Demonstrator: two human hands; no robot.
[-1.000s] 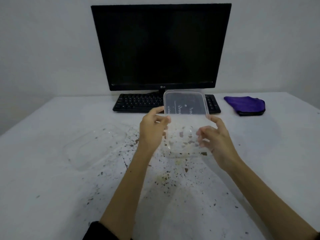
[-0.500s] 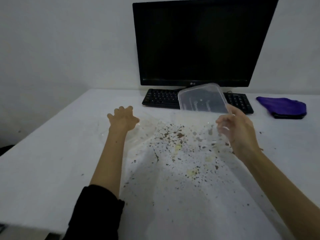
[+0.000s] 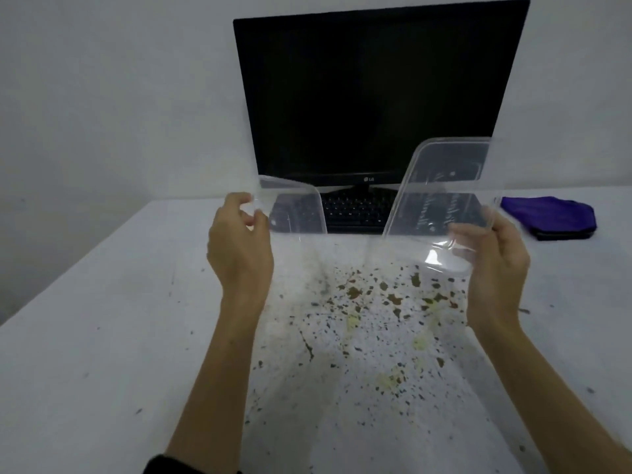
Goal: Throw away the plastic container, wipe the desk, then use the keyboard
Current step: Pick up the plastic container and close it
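The left hand [image 3: 239, 248] is raised above the counter [image 3: 102, 336] and pinches the near edge of a clear plastic lid [image 3: 294, 208] between thumb and curled fingers, the lid reaching away from the hand toward the monitor [image 3: 376, 94]. The right hand [image 3: 492, 268] grips the near corner of the clear plastic container [image 3: 441, 200], thumb and fingers curled round its rim, and the container tilts up and away from that hand, held clear of the counter. Between and below both hands the counter is spattered with brown and yellowish stains [image 3: 369, 309]. Beyond the hands lies a black keyboard [image 3: 352, 210], seen partly through the plastic. A folded purple cloth [image 3: 550, 215] rests just to the right of the right hand.
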